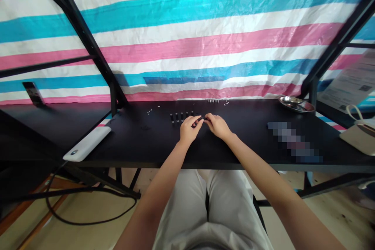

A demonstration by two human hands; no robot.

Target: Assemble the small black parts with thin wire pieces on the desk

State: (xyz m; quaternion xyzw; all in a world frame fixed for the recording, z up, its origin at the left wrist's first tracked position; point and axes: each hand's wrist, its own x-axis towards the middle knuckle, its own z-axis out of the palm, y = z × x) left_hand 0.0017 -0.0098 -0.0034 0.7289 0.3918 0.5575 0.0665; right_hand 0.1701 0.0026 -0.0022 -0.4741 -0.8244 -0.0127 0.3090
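Pinching small dark piece (202, 118) between fingertips of left hand (188, 129) and right hand (217, 125), over middle of black table (131, 140). Nearly closed on both sides, thumb against forefinger, with only the piece's width between. Can't tell exact shape or whether in one part or two: dark on dark, partly covered by fingers. Just left, in a row, apparently upright: five black cylinders (182, 117) with pale lower ends. Farther off, near far edge: row of small pale slivers (213, 101), with curly white strand (226, 102) to their right. At far right: metal dish (296, 110).

Could fumble the piece if either pinch slips, being so small; hard to spot on black if dropped. Could topple the rightmost cylinder with a small leftward swing of left hand, being just beside it; can't tell if touching. Could then tip others, given the close spacing. Could scatter slivers by reaching carelessly toward far edge.
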